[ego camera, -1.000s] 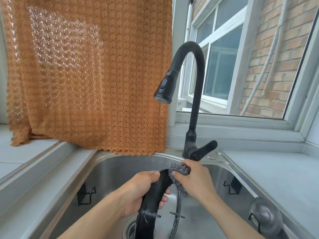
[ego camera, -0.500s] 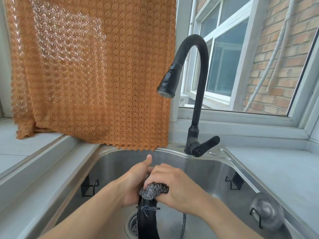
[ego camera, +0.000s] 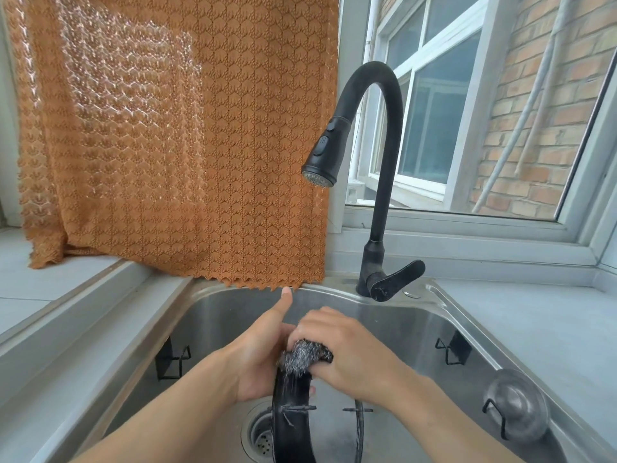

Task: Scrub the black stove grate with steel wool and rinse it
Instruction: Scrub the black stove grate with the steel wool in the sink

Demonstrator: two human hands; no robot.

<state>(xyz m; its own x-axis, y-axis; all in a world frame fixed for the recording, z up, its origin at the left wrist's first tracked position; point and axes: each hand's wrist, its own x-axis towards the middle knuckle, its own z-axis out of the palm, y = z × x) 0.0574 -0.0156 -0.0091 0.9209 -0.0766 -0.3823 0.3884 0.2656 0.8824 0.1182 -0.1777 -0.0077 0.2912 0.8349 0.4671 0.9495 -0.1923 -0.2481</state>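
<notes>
Grate (ego camera: 290, 419) upright in sink (ego camera: 434, 329), left hand (ego camera: 263, 355) gripping rim, thumb up. Right hand (ego camera: 354, 352) pinching steel wool (ego camera: 305, 357), moved from top edge down rim: scrub ongoing, faucet (ego camera: 377, 182) dry, rinse pending.

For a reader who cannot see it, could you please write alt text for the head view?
Over a steel sink, the left hand holds a black stove grate upright while the right hand presses steel wool on its top. The black faucet behind runs no visible water.

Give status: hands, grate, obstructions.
Left hand grips grate over sink. Right hand presses steel wool on its top. Faucet dry. Nothing blocking.
</notes>
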